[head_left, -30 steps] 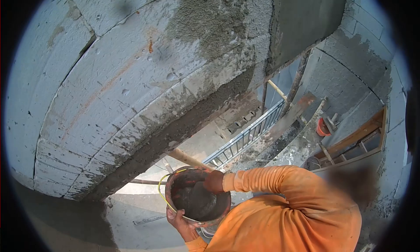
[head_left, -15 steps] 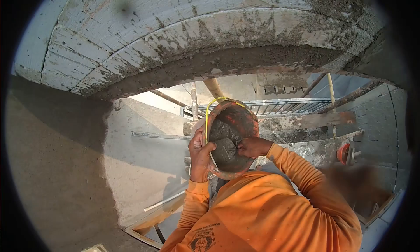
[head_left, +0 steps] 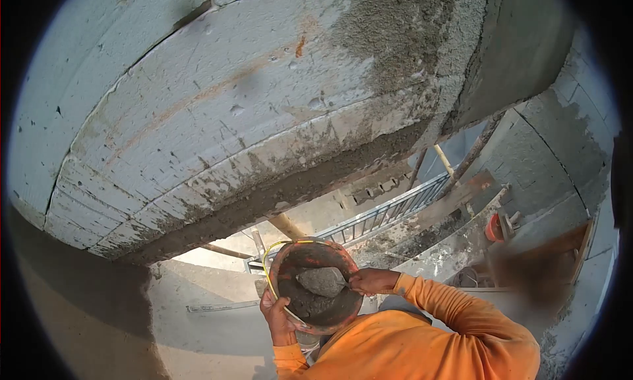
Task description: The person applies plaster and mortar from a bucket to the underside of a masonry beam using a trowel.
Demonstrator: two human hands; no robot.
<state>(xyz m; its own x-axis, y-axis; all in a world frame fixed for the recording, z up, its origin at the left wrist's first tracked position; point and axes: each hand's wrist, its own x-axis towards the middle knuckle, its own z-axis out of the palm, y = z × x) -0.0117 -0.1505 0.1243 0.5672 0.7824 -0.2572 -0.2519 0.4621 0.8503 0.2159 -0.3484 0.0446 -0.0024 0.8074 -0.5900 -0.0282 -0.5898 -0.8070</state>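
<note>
My left hand (head_left: 279, 319) is closed on the rim of a reddish bucket (head_left: 338, 254) with a yellow handle, keeping it tilted toward me. Grey wet mortar (head_left: 315, 309) lies inside. In my right hand (head_left: 371, 281) is a trowel (head_left: 322, 282); its blade is coated with mortar and sits over the bucket's mouth. The fingers wrap round the trowel's handle, most of which they hide.
Above the bucket, a white block wall (head_left: 217, 116) ends in a lower edge of rough mortar (head_left: 277, 212). Behind are a metal railing (head_left: 389, 208) and wooden poles (head_left: 476, 146). A small red container (head_left: 494, 228) stands to the right.
The trowel blade has come up out of the mortar, carrying some on it. My view has tilted up and turned, so more wall shows and the bucket appears lower.
</note>
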